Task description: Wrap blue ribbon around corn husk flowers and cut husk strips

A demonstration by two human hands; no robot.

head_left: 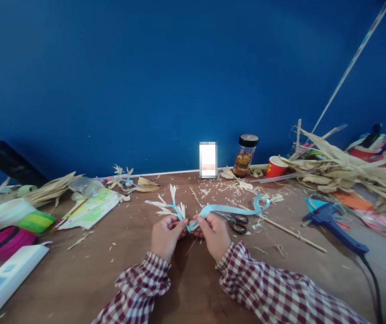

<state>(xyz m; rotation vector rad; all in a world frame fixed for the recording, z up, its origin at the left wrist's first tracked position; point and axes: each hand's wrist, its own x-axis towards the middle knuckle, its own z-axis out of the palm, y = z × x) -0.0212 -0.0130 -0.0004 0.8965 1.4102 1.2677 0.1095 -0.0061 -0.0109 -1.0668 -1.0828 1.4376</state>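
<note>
My left hand pinches the lower stem of a small flower sprig, whose pale, pointed petals fan out on stems wrapped in light blue. Close beside it, thumb and fingers of my right hand are closed on a light blue ribbon. From there the ribbon trails right across the table and ends in a loop. Its near end meets the sprig's stem between both hands; fingers hide part of that spot. Just past my right hand lie dark-handled scissors, partly under the ribbon.
A blue glue gun with a cord lies at right, near a heap of dried husks. A lidded jar and a red paper cup stand by the wall. Thin stick, pale scraps, another sprig and a magenta pouch surround the hands.
</note>
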